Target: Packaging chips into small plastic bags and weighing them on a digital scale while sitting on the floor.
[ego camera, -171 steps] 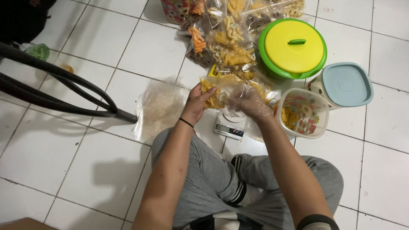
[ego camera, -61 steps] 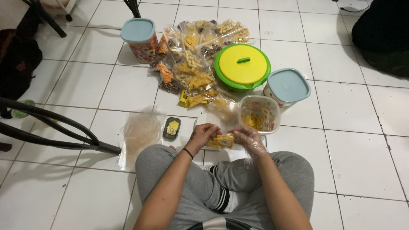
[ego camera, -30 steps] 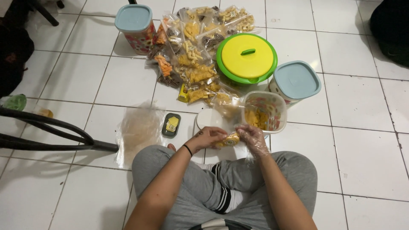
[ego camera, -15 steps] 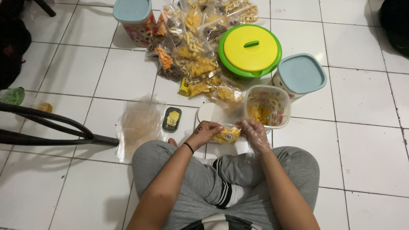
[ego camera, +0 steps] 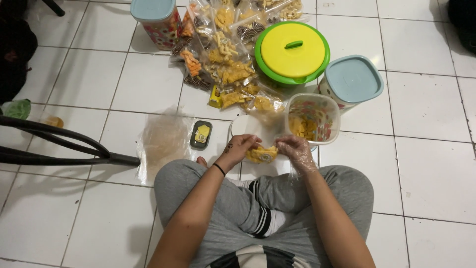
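I sit cross-legged on a white tiled floor. My left hand (ego camera: 239, 148) and my right hand (ego camera: 296, 150), which wears a thin clear plastic glove, both grip a small clear bag of yellow snacks (ego camera: 262, 154) just above my knees. Under the bag lies a small white scale (ego camera: 243, 124). An open patterned tub with yellow snacks inside (ego camera: 313, 117) stands right behind my right hand.
A pile of filled snack bags (ego camera: 225, 59) lies ahead, with a green pot with a yellow lid (ego camera: 292, 52), a blue-lidded tub (ego camera: 351, 80) and another blue-lidded tub (ego camera: 153, 19). Empty clear bags (ego camera: 162, 141) and a small dark tray (ego camera: 201, 134) lie left. Black chair legs (ego camera: 59, 144) cross the left.
Earlier both hands held a larger snack bag up over the scale; now they hold a small bag low near my knees. The view has shifted so the pile sits higher.
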